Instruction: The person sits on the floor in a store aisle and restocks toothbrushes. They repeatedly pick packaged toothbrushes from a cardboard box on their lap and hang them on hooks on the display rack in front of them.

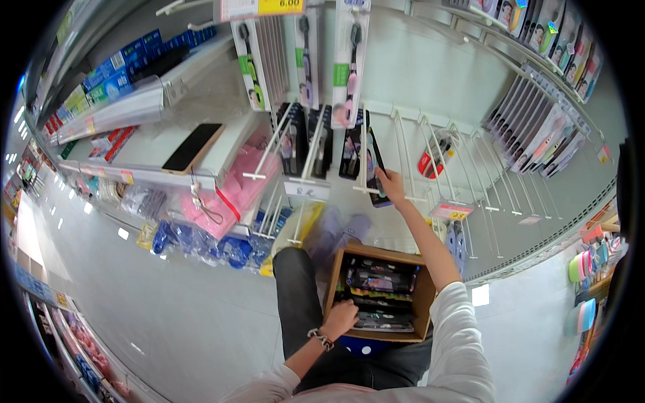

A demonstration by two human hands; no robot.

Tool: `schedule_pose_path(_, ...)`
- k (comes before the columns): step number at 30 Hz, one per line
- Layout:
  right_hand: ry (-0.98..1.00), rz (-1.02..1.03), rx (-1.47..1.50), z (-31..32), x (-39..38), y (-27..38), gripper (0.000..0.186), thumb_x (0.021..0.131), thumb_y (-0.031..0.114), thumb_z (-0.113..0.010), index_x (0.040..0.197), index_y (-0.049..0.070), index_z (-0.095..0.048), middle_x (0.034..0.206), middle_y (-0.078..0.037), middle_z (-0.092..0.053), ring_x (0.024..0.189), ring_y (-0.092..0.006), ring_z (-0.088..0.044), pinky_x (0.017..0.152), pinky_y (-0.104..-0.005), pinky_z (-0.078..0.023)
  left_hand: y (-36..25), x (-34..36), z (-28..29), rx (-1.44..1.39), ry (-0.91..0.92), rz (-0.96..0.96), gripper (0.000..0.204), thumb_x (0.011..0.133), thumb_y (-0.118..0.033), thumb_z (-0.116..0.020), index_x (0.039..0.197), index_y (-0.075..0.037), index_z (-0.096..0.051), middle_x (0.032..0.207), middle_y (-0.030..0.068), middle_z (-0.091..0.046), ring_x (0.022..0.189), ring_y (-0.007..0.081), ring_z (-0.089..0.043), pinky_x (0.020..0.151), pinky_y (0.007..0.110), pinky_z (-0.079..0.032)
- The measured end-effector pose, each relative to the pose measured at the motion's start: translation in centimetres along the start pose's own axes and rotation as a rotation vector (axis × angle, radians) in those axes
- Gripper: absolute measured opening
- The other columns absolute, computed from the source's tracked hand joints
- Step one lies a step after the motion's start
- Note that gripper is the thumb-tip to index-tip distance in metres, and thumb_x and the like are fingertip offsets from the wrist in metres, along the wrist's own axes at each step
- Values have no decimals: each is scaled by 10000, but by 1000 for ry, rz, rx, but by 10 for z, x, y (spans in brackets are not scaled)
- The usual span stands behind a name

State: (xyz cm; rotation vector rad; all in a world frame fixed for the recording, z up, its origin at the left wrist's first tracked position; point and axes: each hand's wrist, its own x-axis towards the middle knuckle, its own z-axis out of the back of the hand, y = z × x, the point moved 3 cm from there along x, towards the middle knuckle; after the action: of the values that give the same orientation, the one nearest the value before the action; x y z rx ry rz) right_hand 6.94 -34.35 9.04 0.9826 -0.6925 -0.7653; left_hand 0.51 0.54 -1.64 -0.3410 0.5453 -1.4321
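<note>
My right hand (pixel 390 185) reaches forward and is closed on a black toothbrush pack (pixel 377 168) at a white display hook. Another dark toothbrush pack (pixel 351 153) hangs just left of it. On my lap rests an open cardboard box (pixel 427 295), with several black toothbrush packs (pixel 381 279) lined up inside. My left hand (pixel 341 318) is at the box's near left corner, its fingers curled over the packs; what they grip, if anything, is hidden. A chain bracelet circles that wrist.
Toothbrush packs (pixel 347 74) hang above, others (pixel 541 131) at the right. A red-labelled container (pixel 435 156) stands behind the hooks (pixel 497 176). A phone (pixel 193 148) lies on the left shelf above a pink bag (pixel 225 201). Purple slippers (pixel 341 232) are beyond my knee.
</note>
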Motion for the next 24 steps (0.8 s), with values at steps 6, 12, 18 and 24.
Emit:
schedule_pose_path(6, 78, -59, -248, -19, 7, 8, 473, 866, 423, -565, 949, -41, -612, 820, -144, -589, 807, -217, -550, 744, -344, -443, -5, -8, 17, -120, -88, -6, 237, 778, -222, -667, 891, -14, -664, 899, 108, -562, 951, 277, -542, 814, 370, -458)
schedule_pose_path(12, 176, 293, -268, 0, -65, 33, 461, 839, 200, -613, 1233, 16, -461, 1195, -181, -481, 1086, -345, -491, 882, -393, -440, -8, -7, 57, -269, -208, -61, 248, 831, -275, -612, 875, -38, -669, 737, 144, -638, 680, 317, -611, 613, 382, -485)
schedule_pose_path(18, 919, 75, -42, 39, -152, 74, 378, 840, 321, -647, 1093, 41, -620, 1049, -87, -641, 936, -166, -608, 792, -316, -483, -3, -24, 143, -606, -400, 0, 179, 823, -117, -659, 966, -10, -672, 706, 127, -649, 529, 90, -508, 521, 243, -425)
schedule_pose_path(24, 1373, -101, -283, 71, -177, 81, 321, 911, 299, -556, 979, -6, -625, 816, -69, -679, 796, -122, -644, 748, -287, -493, 5, -26, 181, -686, -541, 48, 239, 825, -55, -636, 1060, -12, -630, 789, 82, -666, 629, 65, -574, 576, 211, -446)
